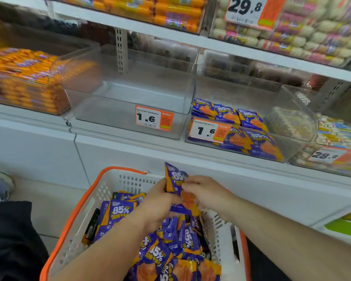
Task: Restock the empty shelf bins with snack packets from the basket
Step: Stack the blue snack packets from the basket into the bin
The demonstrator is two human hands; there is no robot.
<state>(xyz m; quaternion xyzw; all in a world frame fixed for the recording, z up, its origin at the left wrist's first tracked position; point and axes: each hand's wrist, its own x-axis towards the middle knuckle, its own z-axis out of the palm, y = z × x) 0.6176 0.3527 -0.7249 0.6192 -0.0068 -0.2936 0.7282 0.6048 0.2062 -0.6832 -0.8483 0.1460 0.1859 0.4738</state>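
Both hands meet above the white perforated plastic basket with an orange rim (83,201), which sits near, low in the view. The left hand (157,203) and the right hand (203,192) together hold a small stack of purple-and-orange foil snack packets (175,179); the grip of each is curled and pinching the stack, left fingers on its left edge, right fingers on its right. The top packet stands upright and reads "85%".

Inside the basket lies a loose heap of the same purple-and-orange packets (118,214), many showing "85%" in white with yellow characters beneath that are too small to read.

Farther off, on the white shelf (130,142), a clear plastic bin (128,94) at the centre holds nothing; its front carries an orange-and-white price tag (154,120) reading "1.6" with a QR code. Just right of it, a second clear plastic bin (292,122) holds a partial layer of the same "85%" packets (249,128) at its near left, behind a tag (209,130) also reading "1.6". To the far left, a clear bin is packed with orange wrapped sticks (24,78).

The shelf above bears orange sausages and, to the right, pale round sweets in pink wrappers behind a tag (247,11) reading "29.8". At the right edge a lower tag (328,156) reads "28.8".
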